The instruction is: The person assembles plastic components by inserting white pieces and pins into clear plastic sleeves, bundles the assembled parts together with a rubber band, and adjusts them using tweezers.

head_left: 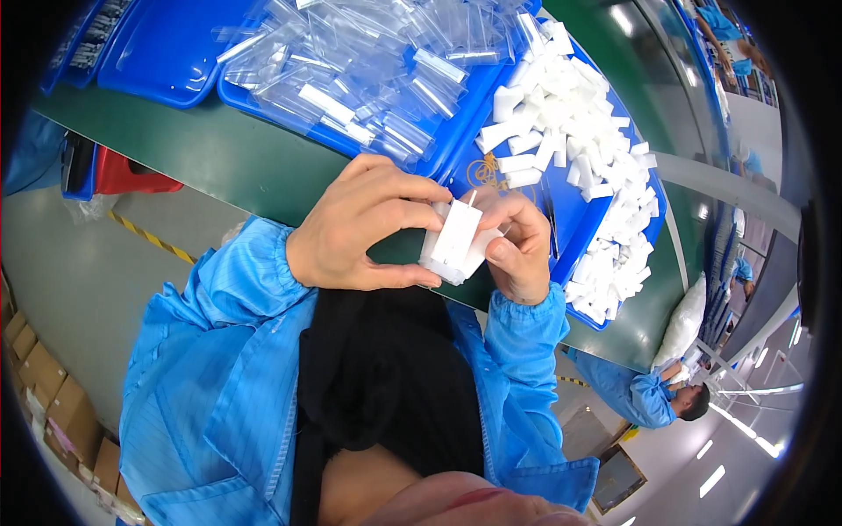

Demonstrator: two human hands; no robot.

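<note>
A small white box-like piece (458, 235) is held over the front edge of the green table, with a translucent layer about its lower part. My left hand (368, 226) grips it from the left, fingertips at its top and thumb near its bottom corner. On its other side my right hand (519, 250) closes its fingers on the upper right edge. A short thin white strip sticks up from the piece's top. Beyond my hands lie many clear plastic sleeves (412, 92) heaped in a blue tray. Loose white blocks (570, 123) fill another blue tray to the right.
An empty-looking blue tray (162, 57) stands at the far left of the green table (202, 153). A thin dark tool (551, 217) rests in the right tray. Below the table's left edge is a red bin (132, 171). A co-worker in blue (649, 399) is at the right.
</note>
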